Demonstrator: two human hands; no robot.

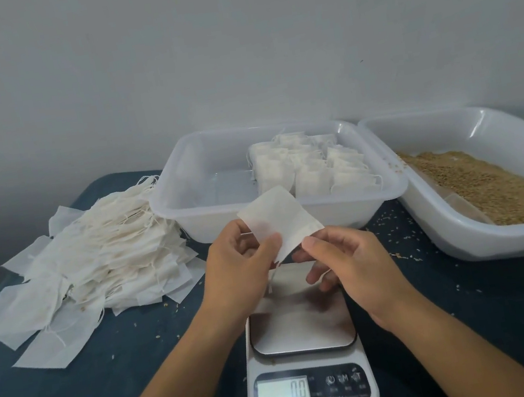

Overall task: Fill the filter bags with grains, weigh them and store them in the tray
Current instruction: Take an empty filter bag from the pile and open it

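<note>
1. Steel-topped and white-bodied, the scale (306,355) sits nearest to us on the dark blue bench (79,395). Its display appears to read zero and its platform is bare, so we judge it is waiting for the next bag.

2. Just above the scale our two hands hold one empty filter bag (279,221) up in the air. The left hand (233,264) pinches its left edge between thumb and fingers (272,242). The right hand (341,261) grips the lower right corner with its thumb on top. We take it that holding both sides this way lets us work the mouth open. The bag looks flat, so nothing is in it yet.

3. To the left a loose heap of empty bags (92,254) lies on the bench, within easy reach of the left hand.

4. To the right the grain tray (489,184) holds brown grains (489,184), close to the right hand for scooping. A few spilled grains dot the bench beside it.

5. Farthest back, the clear storage tray (203,180) holds filled bags (310,167) standing in rows on its right side. Its left half is free, so much of the job looks left to do.
</note>
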